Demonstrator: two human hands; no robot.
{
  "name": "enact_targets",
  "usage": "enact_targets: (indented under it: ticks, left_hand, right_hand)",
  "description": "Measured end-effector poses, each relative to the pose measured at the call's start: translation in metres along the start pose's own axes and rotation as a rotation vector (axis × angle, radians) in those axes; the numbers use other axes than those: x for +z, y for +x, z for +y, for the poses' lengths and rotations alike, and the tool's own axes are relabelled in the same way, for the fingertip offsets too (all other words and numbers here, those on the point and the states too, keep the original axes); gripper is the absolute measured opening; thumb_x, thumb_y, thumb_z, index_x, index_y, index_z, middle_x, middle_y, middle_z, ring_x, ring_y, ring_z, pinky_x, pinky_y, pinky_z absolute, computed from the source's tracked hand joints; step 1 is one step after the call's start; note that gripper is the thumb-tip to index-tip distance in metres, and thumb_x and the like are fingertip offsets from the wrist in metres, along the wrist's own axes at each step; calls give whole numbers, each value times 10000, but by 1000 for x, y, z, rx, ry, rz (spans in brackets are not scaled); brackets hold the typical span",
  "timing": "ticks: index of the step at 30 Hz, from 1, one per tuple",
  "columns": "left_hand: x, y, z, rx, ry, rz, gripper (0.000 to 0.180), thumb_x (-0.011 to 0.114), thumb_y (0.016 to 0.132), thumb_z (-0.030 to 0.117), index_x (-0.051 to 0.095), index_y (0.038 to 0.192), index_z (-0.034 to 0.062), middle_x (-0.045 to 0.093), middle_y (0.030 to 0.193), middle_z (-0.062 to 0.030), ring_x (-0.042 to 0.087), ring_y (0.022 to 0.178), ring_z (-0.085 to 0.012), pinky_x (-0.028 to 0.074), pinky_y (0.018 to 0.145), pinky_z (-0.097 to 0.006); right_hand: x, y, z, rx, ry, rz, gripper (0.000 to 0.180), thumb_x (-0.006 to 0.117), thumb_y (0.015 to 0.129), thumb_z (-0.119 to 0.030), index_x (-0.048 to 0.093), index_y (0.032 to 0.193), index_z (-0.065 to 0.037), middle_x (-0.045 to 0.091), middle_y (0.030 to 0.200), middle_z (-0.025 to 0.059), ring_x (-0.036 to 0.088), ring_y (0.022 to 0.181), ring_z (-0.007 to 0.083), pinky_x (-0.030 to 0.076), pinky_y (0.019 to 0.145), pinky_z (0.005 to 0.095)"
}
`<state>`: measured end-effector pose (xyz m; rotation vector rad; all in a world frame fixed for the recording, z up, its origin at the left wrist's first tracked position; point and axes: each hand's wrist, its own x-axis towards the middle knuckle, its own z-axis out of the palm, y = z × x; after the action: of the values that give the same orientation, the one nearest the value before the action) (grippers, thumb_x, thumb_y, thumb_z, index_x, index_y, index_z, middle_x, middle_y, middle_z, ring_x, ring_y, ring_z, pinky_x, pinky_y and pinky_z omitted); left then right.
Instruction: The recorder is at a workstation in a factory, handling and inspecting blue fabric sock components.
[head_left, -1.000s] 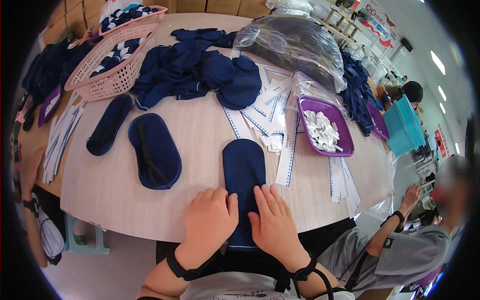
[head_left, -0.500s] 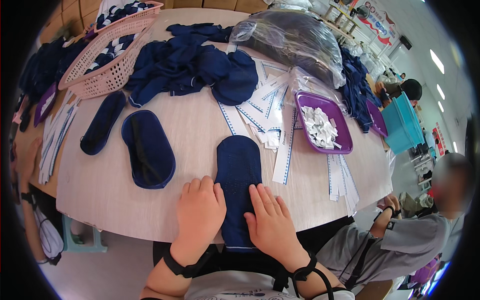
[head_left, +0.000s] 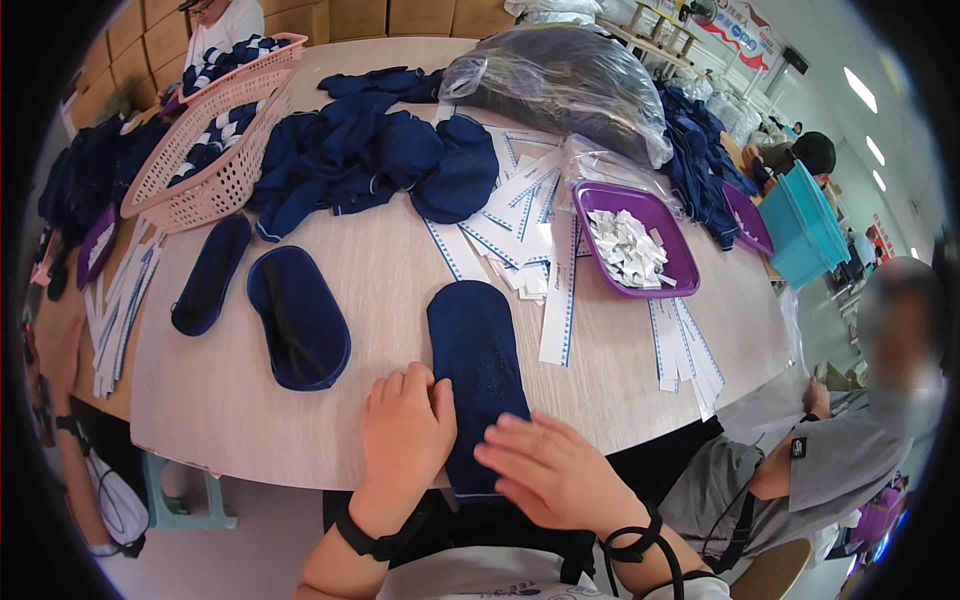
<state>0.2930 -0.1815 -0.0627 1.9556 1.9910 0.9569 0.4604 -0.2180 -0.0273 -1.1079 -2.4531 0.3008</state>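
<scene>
Two hands flat on one navy sock, that's my view right now. My left hand (head_left: 405, 440) lies palm-down at the near table edge, fingers together, its fingertips touching the sock's left side. My right hand (head_left: 555, 470) is spread wider, fingers fanned across the sock's lower end where it hangs over the edge. Neither hand grips anything, both just press.

That dark blue sock (head_left: 475, 365) lies lengthwise, toe pointing away from me, on the round wooden table (head_left: 390, 290). I'd guess it's light, soft and floppy, with tiny grip dots, so not slippery. Pinching the open cuff end nearest me looks like the easy place to grab it.

Just left of it sit two flattened dark blue socks (head_left: 298, 318), well apart from my hands. To the right, white paper strips with blue edging (head_left: 560, 290) are scattered, some touching the sock's far end.

Further out, a purple tray (head_left: 685, 270) holds a pile of small white tags. A pink plastic basket (head_left: 215, 185) on the left holds folded dark socks with white stripes. Between them lies a loose heap of navy socks (head_left: 370, 155), and behind that a clear plastic bag (head_left: 570, 85) stuffed with dark fabric. A teal bin (head_left: 805, 230) sits far right; can't tell what's inside.
</scene>
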Motion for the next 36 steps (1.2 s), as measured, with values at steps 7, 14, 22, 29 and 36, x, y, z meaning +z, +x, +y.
enact_targets:
  ticks: [7, 14, 22, 29, 36]
  left_hand:
    - [-38, -18, -4, 571, -180, -88, 298, 606, 749, 250, 562, 980, 68, 584, 893, -53, 533, 853, -235, 401, 759, -328]
    - [-35, -35, -10, 677, -32, -485, 549, 666, 681, 276, 488, 1137, 28, 538, 1107, -92, 466, 1085, -234, 351, 892, -363]
    - [-32, -37, -8, 661, -18, -443, 447, 661, 672, 167, 541, 1084, 43, 554, 1093, -83, 488, 1065, -210, 344, 915, -365]
    - [-33, -39, -5, 635, -45, -417, 420, 671, 665, 160, 556, 1051, 44, 559, 1056, -90, 500, 1039, -220, 355, 913, -371]
    - [-27, -33, -10, 616, -188, -322, 313, 643, 721, 150, 561, 1000, 35, 538, 940, -92, 558, 833, -247, 460, 728, -334]
  right_hand:
    - [16, -29, 6, -8, 12, -164, 476, 646, 709, -201, 506, 1157, -118, 502, 1169, 31, 444, 1128, 169, 330, 960, 387]
    - [20, -24, 12, -27, -39, -128, 489, 632, 691, -109, 492, 1159, -107, 511, 1149, 23, 464, 1108, 156, 303, 984, 387]
    - [25, -29, 15, 3, 117, -14, 395, 680, 665, -96, 526, 1028, -83, 567, 1039, 45, 509, 1067, 199, 299, 996, 424]
    - [24, -24, 14, 50, 167, 48, 301, 683, 657, -102, 571, 936, -81, 574, 947, 40, 541, 987, 196, 338, 962, 426]
    - [24, -15, 14, 126, 166, 92, 219, 638, 707, -110, 570, 914, -82, 571, 857, 51, 556, 843, 206, 371, 928, 411]
